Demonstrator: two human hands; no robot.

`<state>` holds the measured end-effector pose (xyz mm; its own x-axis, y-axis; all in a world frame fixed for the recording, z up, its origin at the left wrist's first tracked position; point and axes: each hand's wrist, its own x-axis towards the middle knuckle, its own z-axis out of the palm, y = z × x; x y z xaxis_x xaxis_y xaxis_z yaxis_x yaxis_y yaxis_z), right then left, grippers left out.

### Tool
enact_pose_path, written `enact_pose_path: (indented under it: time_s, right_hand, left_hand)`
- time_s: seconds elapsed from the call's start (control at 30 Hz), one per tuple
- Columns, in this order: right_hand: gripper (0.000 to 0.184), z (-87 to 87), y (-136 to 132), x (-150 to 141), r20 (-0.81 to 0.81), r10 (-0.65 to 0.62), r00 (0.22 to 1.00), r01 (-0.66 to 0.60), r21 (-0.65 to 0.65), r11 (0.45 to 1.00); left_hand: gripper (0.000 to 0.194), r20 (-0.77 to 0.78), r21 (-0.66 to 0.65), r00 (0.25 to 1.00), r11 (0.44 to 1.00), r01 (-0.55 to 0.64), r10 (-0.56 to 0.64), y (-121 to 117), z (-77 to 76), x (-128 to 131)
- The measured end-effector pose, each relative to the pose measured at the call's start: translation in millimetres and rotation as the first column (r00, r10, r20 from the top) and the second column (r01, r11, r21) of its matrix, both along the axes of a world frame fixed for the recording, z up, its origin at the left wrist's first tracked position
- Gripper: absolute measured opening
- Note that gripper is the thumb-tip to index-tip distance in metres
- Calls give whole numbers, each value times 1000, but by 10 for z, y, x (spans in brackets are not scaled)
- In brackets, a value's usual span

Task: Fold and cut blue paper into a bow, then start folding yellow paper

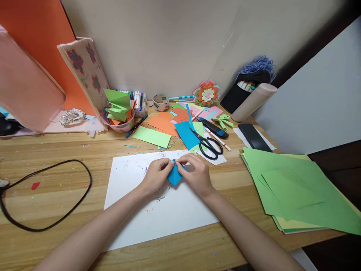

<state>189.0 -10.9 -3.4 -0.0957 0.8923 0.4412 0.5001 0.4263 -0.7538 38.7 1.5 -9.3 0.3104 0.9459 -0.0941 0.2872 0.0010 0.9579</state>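
Observation:
Between my two hands is a small folded piece of blue paper [175, 177], its pointed end toward me and a crease down its middle. My left hand [158, 173] pinches its upper left edge between thumb and finger. On the other side my right hand [197, 175] grips the upper right edge the same way, with thumb tips close together. Both hands rest over a white sheet [135, 226] marked with small colour specks. Just beyond the right hand lie black-handled scissors [210, 147], partly on a flat blue paper piece [184, 133].
Coloured scraps, a light green strip [152, 137], a marker [136, 126] and a utility knife [214, 128] lie behind the sheet. Green papers [299, 188] are stacked at right. A black cable [87, 192] loops at left. A paper flower [207, 93] leans on the wall.

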Motion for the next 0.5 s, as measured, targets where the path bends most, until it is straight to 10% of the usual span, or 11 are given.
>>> enact_pose_path:
  time_s: [0.2, 0.5]
  right_hand:
    - [14, -10, 11, 19, 309, 27, 951, -108, 247, 963]
    - [20, -3, 9, 75, 418, 64, 906, -191, 269, 944]
  left_hand:
    - [36, 53, -23, 999, 1000, 12, -11, 9, -21, -12]
    - [36, 275, -128, 961, 992, 15, 21, 41, -54, -39]
